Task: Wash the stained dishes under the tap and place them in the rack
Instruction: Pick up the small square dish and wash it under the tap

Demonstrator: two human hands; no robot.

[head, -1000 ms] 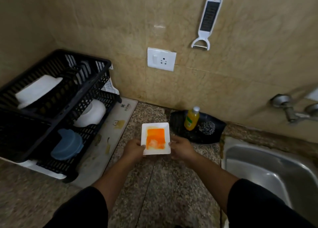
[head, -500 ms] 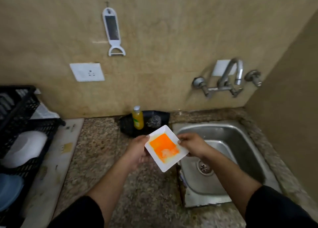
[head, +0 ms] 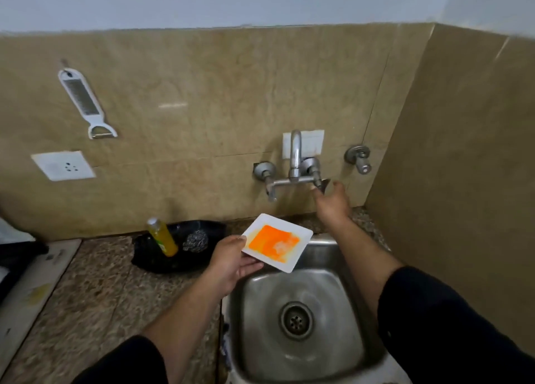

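A small square white plate [head: 301, 237] with an orange stain across its middle is held by its left corner in my left hand [head: 231, 260], over the back left corner of the steel sink [head: 333, 340]. My right hand [head: 331, 202] is raised to the wall tap [head: 295, 163], with its fingers on the tap's right handle. No water runs from the spout. A black edge of the dish rack [head: 17, 256] shows at the far left; its inside is out of view.
A black tray [head: 162, 256] behind the plate holds a yellow soap bottle [head: 163, 237] and a steel scrubber [head: 195, 240]. A second valve [head: 359, 159] sits right of the tap. A side wall stands close on the right. A white mat [head: 31, 291] lies under the rack.
My right hand has let go of the plate and risen to the tap handle. My left hand alone now holds the plate, further over the sink. My view has turned right and up.
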